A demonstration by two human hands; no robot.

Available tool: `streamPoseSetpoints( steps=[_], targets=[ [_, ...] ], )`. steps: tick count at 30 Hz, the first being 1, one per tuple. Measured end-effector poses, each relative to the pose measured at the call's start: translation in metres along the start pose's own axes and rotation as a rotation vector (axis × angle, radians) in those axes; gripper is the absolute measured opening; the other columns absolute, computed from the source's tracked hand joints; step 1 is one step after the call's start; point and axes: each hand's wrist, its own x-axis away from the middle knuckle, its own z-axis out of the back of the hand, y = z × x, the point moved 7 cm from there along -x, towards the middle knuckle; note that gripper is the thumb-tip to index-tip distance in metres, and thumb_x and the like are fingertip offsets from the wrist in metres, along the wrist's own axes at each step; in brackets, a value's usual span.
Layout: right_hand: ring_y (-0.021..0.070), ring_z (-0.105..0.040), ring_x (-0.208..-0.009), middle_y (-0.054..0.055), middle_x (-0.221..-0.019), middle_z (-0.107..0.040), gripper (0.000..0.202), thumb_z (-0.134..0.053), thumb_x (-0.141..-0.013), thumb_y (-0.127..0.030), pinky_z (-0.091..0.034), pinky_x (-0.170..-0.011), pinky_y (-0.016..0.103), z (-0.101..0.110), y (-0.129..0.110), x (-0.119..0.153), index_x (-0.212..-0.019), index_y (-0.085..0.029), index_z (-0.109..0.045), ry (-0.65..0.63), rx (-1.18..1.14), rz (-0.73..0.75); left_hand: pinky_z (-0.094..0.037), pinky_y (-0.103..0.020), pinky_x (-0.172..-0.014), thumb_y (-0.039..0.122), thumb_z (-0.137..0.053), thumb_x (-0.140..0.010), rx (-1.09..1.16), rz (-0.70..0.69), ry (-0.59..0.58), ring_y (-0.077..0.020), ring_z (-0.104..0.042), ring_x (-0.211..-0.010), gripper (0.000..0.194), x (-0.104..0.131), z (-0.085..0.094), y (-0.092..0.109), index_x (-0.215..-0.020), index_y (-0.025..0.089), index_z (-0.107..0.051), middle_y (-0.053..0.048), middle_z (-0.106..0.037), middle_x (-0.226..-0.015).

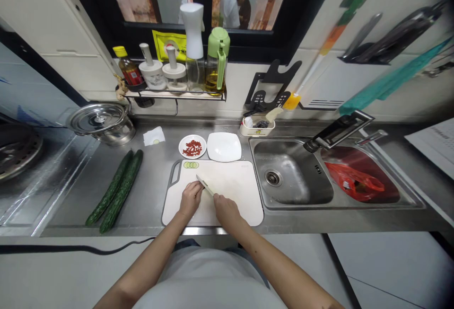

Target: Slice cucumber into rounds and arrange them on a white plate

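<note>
My right hand is wrapped round the handle of a small kitchen knife. Its blade points up and left over a white cutting board with a grey edge. Close beside the blade, my left hand rests low on the board with its fingers curled together; whatever lies under them is hidden. A few thin cucumber slices overlap in a row at the board's top left. Behind the board stand a plate of chopped red bits and a bare white square plate.
Two whole cucumbers lie on the steel counter at left, near a lidded pot and a white paper. A double sink with a red bag is at right. Condiment bottles fill a wall shelf.
</note>
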Motion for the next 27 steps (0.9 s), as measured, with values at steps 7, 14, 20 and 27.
streamPoseSetpoints(
  steps=[7, 14, 20, 27],
  targets=[
    [0.0195, -0.065, -0.086, 0.012, -0.090, -0.066, 0.027, -0.029, -0.090, -0.006, -0.048, -0.071, 0.027, 0.001, 0.000, -0.008, -0.103, -0.013, -0.052, 0.026, -0.020, 0.009, -0.049, -0.034, -0.082, 0.019, -0.045, -0.089, 0.004, -0.010, 0.003, -0.0188, -0.060, -0.092, 0.020, 0.000, 0.000, 0.000, -0.090, 0.019, -0.066, -0.007, -0.067, -0.099],
    [0.0192, -0.065, -0.086, 0.012, -0.091, -0.066, 0.027, -0.031, -0.089, -0.006, -0.048, -0.072, 0.027, 0.001, -0.001, -0.014, -0.102, -0.013, -0.053, 0.015, -0.042, 0.003, -0.049, -0.034, -0.082, 0.019, -0.046, -0.088, 0.017, -0.002, 0.013, -0.0185, -0.060, -0.092, 0.019, 0.001, 0.000, -0.002, -0.089, 0.019, -0.065, -0.007, -0.068, -0.098],
    [0.0186, -0.065, -0.090, 0.011, -0.091, -0.067, 0.026, -0.031, -0.090, -0.007, -0.048, -0.074, 0.027, -0.003, 0.000, -0.012, -0.104, -0.014, -0.052, -0.005, -0.045, 0.002, -0.050, -0.034, -0.082, 0.019, -0.045, -0.088, 0.021, 0.013, 0.009, -0.0184, -0.061, -0.092, 0.020, 0.000, -0.001, -0.004, -0.090, 0.019, -0.065, -0.007, -0.068, -0.098],
    [0.0198, -0.065, -0.089, 0.013, -0.093, -0.066, 0.029, -0.029, -0.089, -0.006, -0.048, -0.072, 0.028, 0.005, -0.003, -0.016, -0.103, -0.013, -0.053, -0.009, -0.062, -0.002, -0.050, -0.035, -0.082, 0.019, -0.045, -0.088, 0.023, 0.020, 0.013, -0.0187, -0.061, -0.091, 0.020, 0.001, -0.001, -0.005, -0.089, 0.019, -0.065, -0.007, -0.068, -0.098]
  ],
)
